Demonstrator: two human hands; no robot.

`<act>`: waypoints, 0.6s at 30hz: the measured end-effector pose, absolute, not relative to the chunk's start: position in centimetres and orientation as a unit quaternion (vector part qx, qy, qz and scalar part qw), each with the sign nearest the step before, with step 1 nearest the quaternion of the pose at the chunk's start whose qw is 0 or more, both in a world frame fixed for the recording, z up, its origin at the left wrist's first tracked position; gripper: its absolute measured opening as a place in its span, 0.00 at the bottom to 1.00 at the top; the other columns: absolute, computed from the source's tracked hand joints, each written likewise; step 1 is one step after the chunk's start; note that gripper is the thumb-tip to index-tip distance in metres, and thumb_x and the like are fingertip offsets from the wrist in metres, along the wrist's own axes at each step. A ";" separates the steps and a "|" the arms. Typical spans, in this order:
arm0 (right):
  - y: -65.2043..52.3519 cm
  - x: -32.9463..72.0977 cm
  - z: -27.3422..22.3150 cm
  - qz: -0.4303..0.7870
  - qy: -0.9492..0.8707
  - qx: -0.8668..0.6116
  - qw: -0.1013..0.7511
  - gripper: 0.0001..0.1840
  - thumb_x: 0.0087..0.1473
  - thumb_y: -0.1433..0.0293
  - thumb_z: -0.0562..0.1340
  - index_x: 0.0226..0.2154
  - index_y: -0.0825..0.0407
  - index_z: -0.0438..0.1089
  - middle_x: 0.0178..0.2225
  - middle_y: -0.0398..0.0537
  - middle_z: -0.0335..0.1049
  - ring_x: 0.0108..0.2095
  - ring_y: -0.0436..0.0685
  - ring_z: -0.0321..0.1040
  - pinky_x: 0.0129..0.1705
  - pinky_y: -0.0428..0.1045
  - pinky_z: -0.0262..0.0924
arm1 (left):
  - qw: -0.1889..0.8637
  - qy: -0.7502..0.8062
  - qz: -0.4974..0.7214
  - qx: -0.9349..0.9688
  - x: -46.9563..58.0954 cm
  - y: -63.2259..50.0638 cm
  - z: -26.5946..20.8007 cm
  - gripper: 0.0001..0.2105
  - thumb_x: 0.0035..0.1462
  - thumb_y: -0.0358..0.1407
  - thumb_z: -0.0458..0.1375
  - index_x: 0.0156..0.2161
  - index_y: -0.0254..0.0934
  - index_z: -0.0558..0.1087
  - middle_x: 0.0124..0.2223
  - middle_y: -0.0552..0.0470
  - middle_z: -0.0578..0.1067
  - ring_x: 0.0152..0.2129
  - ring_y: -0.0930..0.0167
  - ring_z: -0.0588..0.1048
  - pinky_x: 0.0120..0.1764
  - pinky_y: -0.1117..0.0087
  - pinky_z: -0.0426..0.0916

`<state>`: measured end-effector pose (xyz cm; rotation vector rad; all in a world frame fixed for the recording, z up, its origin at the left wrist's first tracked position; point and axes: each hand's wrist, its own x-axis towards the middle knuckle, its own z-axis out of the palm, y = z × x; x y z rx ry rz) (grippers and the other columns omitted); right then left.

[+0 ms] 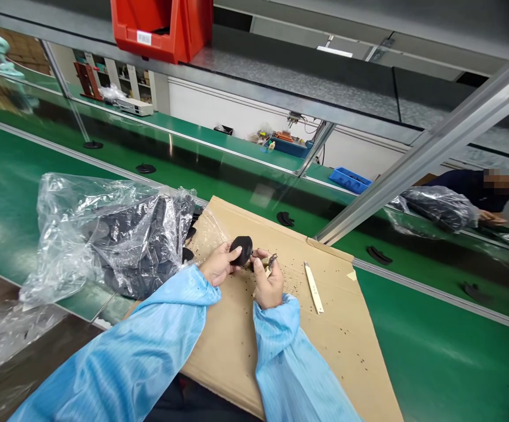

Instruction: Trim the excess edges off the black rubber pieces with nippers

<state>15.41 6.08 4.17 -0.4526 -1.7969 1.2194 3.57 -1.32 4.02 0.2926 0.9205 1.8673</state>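
Observation:
My left hand [220, 265] is closed on a black round plastic part [242, 250], thumb on its face, and holds it tilted above the cardboard sheet [281, 334]. Just right of it, my right hand [268, 282] grips a small shiny metal tool that looks like a nail clipper [272, 262]. Its tip is partly hidden by my fingers, so I cannot tell whether it touches the black part. Tiny black scraps are scattered over the cardboard around both hands. A white-handled flat tool [313, 287] lies to the right of my right hand.
A clear plastic bag of black parts [140, 246] lies at left. Beyond the cardboard, black parts [285, 218] rest on the green conveyor belt [254, 196]. A red bin [162, 29] stands on the overhead shelf; a metal post [413, 149] slants at right. A co-worker [470, 184] is at far right.

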 end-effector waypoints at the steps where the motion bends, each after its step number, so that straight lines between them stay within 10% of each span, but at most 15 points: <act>1: 5.9 15.5 4.2 0.472 -0.741 -0.174 0.445 0.19 0.57 0.58 0.60 0.44 0.55 0.66 0.40 0.54 0.71 0.39 0.57 0.70 0.43 0.54 0.66 | 0.511 0.377 0.764 0.116 3.5 -1.3 4.0 0.23 0.45 0.38 0.70 0.45 0.36 0.67 0.34 0.51 0.73 0.23 0.74 0.71 0.21 0.78 0.61; 18: 5.2 15.5 4.4 0.308 -0.798 -0.159 0.493 0.10 0.59 0.66 0.57 0.42 0.52 0.67 0.38 0.51 0.69 0.39 0.56 0.67 0.44 0.53 0.63 | 0.587 0.331 0.716 0.180 4.0 -1.9 4.6 0.21 0.45 0.44 0.70 0.40 0.33 0.70 0.31 0.52 0.70 0.22 0.76 0.70 0.20 0.79 0.61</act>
